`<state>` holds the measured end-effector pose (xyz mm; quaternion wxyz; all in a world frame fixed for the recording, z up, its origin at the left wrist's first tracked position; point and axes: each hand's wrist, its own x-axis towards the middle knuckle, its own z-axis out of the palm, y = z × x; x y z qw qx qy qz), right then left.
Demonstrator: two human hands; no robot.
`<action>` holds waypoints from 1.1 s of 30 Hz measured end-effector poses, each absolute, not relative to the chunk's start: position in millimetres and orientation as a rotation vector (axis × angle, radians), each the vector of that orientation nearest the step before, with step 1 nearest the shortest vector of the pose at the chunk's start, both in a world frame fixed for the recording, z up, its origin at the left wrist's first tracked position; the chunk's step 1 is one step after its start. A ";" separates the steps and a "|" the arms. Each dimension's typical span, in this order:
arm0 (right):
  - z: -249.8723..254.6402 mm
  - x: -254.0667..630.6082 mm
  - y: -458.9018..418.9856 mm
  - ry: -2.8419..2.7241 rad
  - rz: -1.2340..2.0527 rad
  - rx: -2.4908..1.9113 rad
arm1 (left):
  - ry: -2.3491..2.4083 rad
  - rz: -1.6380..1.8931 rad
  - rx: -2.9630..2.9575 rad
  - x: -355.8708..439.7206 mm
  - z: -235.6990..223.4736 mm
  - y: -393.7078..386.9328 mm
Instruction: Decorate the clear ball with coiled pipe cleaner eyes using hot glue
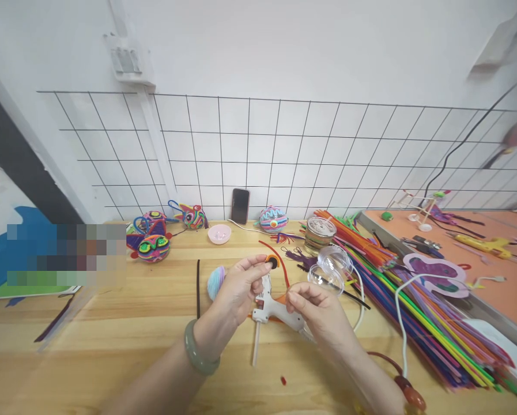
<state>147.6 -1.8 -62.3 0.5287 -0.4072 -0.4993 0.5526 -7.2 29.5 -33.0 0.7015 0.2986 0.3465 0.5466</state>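
Observation:
My left hand (241,287), with a jade-like bangle on its wrist, pinches a small black disc with an orange rim (272,263). To its right, my right hand (316,311) has thumb and forefinger closed on the lower end of a red-orange pipe cleaner (281,260), which curves up and left past the disc. Beneath both hands lies a white glue gun (286,316), a glue stick (256,344) protruding from it. A pastel yarn ball (216,282) sits left of my left hand, partly hidden. Clear plastic half-shells (326,279) rest beyond my right hand.
Bundled colourful pipe cleaners (418,317) cover the table's right side. Striped yarn-wrapped figures (154,248), a pink dish (219,233), a phone (240,206) and a round clear container (320,233) stand toward the wall. A white cable (399,311) loops at right.

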 end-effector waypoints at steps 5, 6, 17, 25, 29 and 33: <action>-65.5 150.2 -1.3 -1.228 1.244 -0.964 | 0.782 1.200 0.666 -6.6 -33.6 29.7; -65.8 150.5 -1.5 -1.230 1.228 -0.960 | 0.786 1.201 0.664 -6.4 -33.6 29.9; -61.0 148.5 -5.4 -1.353 1.132 -0.941 | 0.793 1.198 0.660 -4.3 -36.2 29.8; -66.3 146.7 -0.9 -1.234 1.057 -1.029 | 0.794 1.182 0.698 -3.4 -38.8 28.1; -66.1 150.3 0.1 -1.216 0.992 -1.092 | 0.825 1.129 0.780 -1.1 -38.5 24.7; -66.4 151.9 0.6 -1.202 0.969 -1.096 | 0.837 1.070 0.806 1.5 -37.9 21.9</action>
